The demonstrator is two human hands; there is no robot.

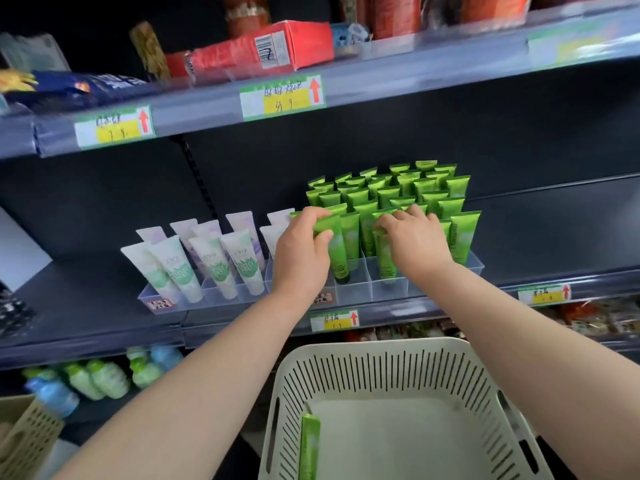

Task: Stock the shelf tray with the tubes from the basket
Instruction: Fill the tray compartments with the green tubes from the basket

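A clear divided shelf tray [353, 289] on the middle shelf holds several upright green tubes [412, 188]. My left hand [303, 247] grips one green tube [337, 251] at its top, its cap down in a front compartment. My right hand [414, 240] grips another green tube [386, 261] standing in the compartment to the right. Below, a cream slotted basket [398, 362] holds one green tube [310, 445] leaning against its left wall.
A second clear tray [152, 296] of white tubes [214, 261] stands left of the green ones. The shelf above carries red boxes [263, 50] and price labels [282, 97]. Bottles [100, 377] lie on the lower shelf. A beige basket [27, 434] sits at bottom left.
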